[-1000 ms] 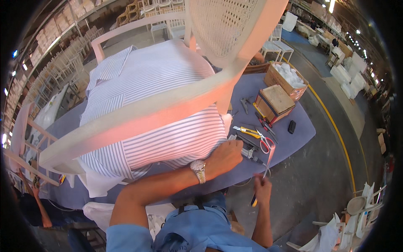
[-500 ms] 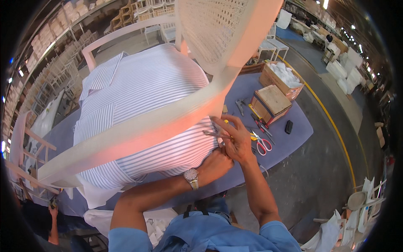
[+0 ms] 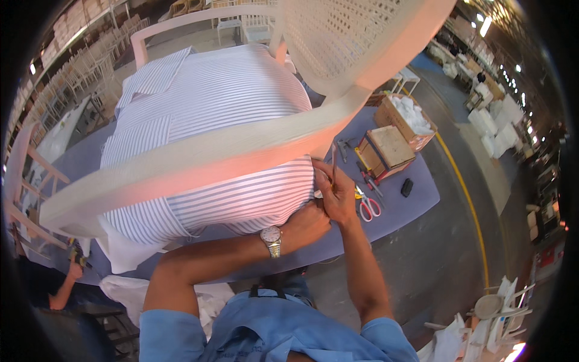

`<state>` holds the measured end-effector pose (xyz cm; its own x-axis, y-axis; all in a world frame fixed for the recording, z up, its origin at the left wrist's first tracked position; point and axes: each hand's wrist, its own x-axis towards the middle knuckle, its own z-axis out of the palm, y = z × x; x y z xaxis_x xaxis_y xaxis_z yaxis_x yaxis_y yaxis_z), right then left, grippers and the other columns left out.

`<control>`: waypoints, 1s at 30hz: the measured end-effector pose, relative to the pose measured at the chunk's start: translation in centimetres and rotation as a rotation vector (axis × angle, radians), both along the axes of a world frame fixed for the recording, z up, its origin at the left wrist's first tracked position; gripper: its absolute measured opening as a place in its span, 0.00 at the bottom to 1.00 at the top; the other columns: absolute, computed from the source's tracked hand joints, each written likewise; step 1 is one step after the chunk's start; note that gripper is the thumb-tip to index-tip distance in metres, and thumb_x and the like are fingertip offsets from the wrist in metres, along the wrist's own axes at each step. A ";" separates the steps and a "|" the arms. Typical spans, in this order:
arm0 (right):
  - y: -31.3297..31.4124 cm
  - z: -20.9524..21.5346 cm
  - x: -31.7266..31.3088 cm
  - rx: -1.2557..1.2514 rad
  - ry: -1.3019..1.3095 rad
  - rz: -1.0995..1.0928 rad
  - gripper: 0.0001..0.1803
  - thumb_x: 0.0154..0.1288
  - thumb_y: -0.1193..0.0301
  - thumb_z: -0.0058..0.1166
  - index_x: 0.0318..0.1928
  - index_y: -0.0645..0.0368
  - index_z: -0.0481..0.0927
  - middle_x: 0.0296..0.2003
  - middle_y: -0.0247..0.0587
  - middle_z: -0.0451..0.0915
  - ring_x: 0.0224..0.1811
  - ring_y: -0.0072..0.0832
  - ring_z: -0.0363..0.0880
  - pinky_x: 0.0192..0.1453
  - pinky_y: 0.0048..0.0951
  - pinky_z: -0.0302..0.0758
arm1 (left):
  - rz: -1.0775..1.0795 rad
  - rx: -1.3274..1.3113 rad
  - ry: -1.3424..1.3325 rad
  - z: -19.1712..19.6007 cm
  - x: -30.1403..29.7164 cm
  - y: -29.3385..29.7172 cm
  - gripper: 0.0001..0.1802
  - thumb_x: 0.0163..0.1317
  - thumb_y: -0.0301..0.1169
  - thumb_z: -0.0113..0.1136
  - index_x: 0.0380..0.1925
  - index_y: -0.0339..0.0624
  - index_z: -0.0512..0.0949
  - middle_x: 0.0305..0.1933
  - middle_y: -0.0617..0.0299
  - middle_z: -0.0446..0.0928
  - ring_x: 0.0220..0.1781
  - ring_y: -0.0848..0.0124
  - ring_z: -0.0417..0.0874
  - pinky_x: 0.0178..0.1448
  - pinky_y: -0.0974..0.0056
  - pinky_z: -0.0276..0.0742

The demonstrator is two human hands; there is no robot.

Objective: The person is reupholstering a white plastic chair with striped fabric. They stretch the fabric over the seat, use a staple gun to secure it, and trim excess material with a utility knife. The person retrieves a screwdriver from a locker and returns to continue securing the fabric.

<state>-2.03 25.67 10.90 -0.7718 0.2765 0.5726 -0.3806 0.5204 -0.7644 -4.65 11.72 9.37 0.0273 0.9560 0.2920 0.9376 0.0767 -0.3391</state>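
A white armchair [image 3: 211,158] with a woven cane back [image 3: 341,36] stands on a blue-covered table. Blue-and-white striped fabric [image 3: 235,193] drapes over its seat and hangs below the near armrest. At the seat's right corner, my right hand [image 3: 339,196] is closed around a slim metal tool [image 3: 334,164] that points upward, its thumb and forefinger beside the fabric edge. Just below it, my left hand [image 3: 307,224] is curled closed against the same corner. Whatever its fingers grip is hidden behind the right hand.
On the blue table [image 3: 398,208] lie red-handled scissors [image 3: 369,209], several hand tools [image 3: 369,180] and a black object [image 3: 407,187]. A small wooden box [image 3: 386,151] and a carton of white material [image 3: 407,120] stand behind. Another person's hand [image 3: 73,271] shows at lower left.
The metal tool in my right hand has swung from pointing left across the fabric to pointing upward. My left hand remains at the corner. The whole view has shifted slightly.
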 end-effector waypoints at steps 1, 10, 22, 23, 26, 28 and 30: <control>0.0 -0.1 0.3 0.000 0.022 -0.006 0.13 0.77 0.72 0.53 0.54 0.67 0.83 0.43 0.46 0.85 0.35 0.27 0.78 0.43 0.28 0.76 | -0.004 0.002 0.029 0.2 0.2 -0.1 0.09 0.56 0.36 0.62 0.23 0.49 0.89 0.28 0.62 0.82 0.38 0.65 0.83 0.40 0.61 0.74; 3.7 -0.2 2.7 -0.321 0.104 -0.093 0.26 0.85 0.56 0.40 0.58 0.68 0.79 0.39 0.39 0.84 0.19 0.13 0.69 0.22 0.17 0.65 | 0.032 0.239 -0.141 1.7 1.5 0.7 0.09 0.53 0.37 0.64 0.26 0.45 0.88 0.38 0.60 0.81 0.41 0.65 0.80 0.41 0.61 0.74; 22.7 -12.2 7.3 -0.455 -0.601 -0.288 0.20 0.79 0.58 0.54 0.55 0.62 0.83 0.32 0.37 0.84 0.17 0.14 0.70 0.19 0.20 0.65 | -0.169 0.125 -0.885 5.8 4.5 7.2 0.32 0.63 0.48 0.69 0.62 0.43 0.77 0.60 0.56 0.78 0.51 0.58 0.86 0.46 0.57 0.85; 23.9 -13.3 8.1 -0.485 -0.606 -0.290 0.19 0.79 0.59 0.55 0.54 0.62 0.84 0.30 0.36 0.83 0.17 0.14 0.71 0.19 0.20 0.65 | -0.153 0.121 -0.927 6.1 5.0 8.6 0.32 0.63 0.48 0.69 0.63 0.43 0.77 0.62 0.55 0.78 0.51 0.58 0.86 0.47 0.57 0.85; 29.0 -14.1 9.6 -0.494 -0.545 -0.405 0.17 0.77 0.59 0.58 0.45 0.63 0.86 0.25 0.30 0.78 0.22 0.15 0.71 0.21 0.22 0.64 | -0.146 0.289 -0.953 7.5 5.2 12.8 0.31 0.60 0.44 0.73 0.61 0.43 0.80 0.61 0.54 0.81 0.52 0.57 0.87 0.51 0.57 0.85; 33.8 -13.0 9.5 -0.459 -0.479 -0.502 0.18 0.76 0.59 0.59 0.42 0.63 0.86 0.22 0.29 0.75 0.20 0.15 0.70 0.22 0.22 0.63 | -0.095 0.371 -1.010 8.0 4.5 14.5 0.29 0.57 0.38 0.76 0.59 0.43 0.82 0.59 0.54 0.84 0.52 0.56 0.88 0.54 0.57 0.85; 40.1 -10.7 8.7 -0.435 -0.445 -0.551 0.18 0.75 0.58 0.60 0.42 0.62 0.86 0.21 0.28 0.75 0.17 0.15 0.68 0.21 0.23 0.62 | 0.054 0.451 -1.093 7.5 3.4 15.9 0.29 0.53 0.30 0.79 0.58 0.43 0.84 0.55 0.53 0.86 0.51 0.57 0.89 0.55 0.57 0.85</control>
